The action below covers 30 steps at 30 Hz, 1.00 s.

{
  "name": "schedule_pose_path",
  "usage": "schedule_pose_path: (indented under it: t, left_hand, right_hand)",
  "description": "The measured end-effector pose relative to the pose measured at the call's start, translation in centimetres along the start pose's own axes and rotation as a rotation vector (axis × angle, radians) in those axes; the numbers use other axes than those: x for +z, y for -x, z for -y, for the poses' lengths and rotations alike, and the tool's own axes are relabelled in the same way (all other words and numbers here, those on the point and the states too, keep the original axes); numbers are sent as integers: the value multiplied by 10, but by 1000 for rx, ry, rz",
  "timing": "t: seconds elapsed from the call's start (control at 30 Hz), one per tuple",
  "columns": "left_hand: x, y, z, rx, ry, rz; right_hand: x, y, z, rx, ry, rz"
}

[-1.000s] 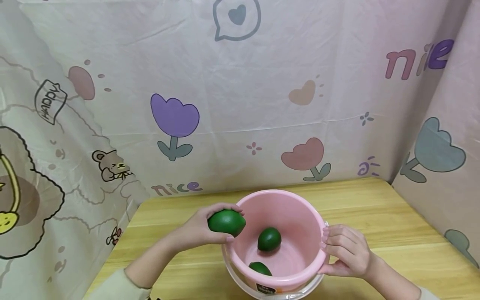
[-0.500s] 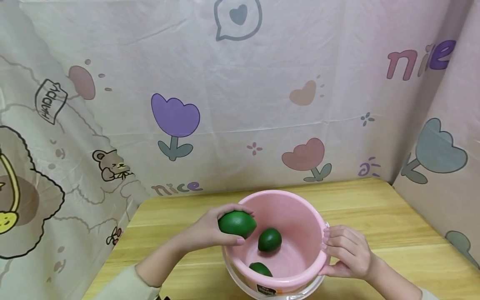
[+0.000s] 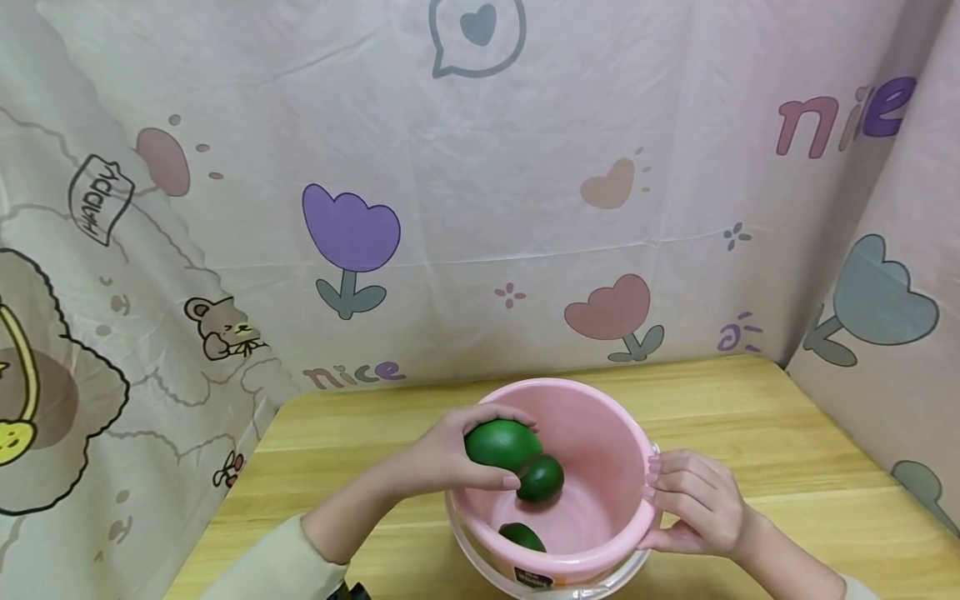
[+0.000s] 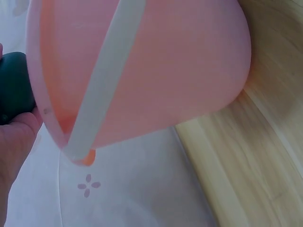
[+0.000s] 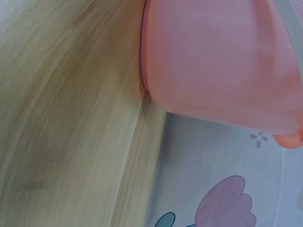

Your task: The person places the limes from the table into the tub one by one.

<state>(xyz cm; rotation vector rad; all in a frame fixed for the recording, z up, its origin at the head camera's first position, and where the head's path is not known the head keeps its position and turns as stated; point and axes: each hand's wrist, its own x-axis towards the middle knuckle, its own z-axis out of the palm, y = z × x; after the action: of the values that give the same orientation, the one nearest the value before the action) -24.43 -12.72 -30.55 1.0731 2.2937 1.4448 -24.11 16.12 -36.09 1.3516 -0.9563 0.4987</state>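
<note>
In the head view my left hand (image 3: 465, 454) grips a smooth, oval green lime (image 3: 504, 443) by its side, thumb below and fingers over the top. The lime is above the left part of the opening of a pink bucket (image 3: 637, 533). Inside the bucket lie two more limes, a whole-looking lime (image 3: 542, 479) near the middle and a lime (image 3: 522, 536) partly hidden by the front rim. My right hand (image 3: 693, 504) holds the bucket's right rim, fingertips at the edge and thumb below. In the left wrist view the held lime (image 4: 16, 87) shows beside the rim.
The bucket stands upright on a light wooden table (image 3: 750, 442). Its pale handle (image 4: 106, 75) hangs down around the front. A patterned cloth (image 3: 465, 167) hangs behind the table and along both sides.
My left hand has carried the lime to the right, from the bucket's left rim to over its opening. My right hand and the two limes inside have stayed put.
</note>
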Motion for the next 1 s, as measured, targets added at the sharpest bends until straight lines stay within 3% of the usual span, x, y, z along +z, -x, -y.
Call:
schedule_pose_path:
  t: [0.33,0.53,0.83,1.0]
  left_hand:
    - [8,-7,-2,5,41,6]
    - [10,-10,1,-29,25,-18]
    - [5,-13,7,94,42,58]
    - [4,-12,8,99,54,80]
  right_hand:
    - [-1,0,0,2,-9,17]
    - [0,-1,-1,0,-9,11]
    - [0,-1,0,2,-9,11]
    - [0,-1,0,2,-2,14]
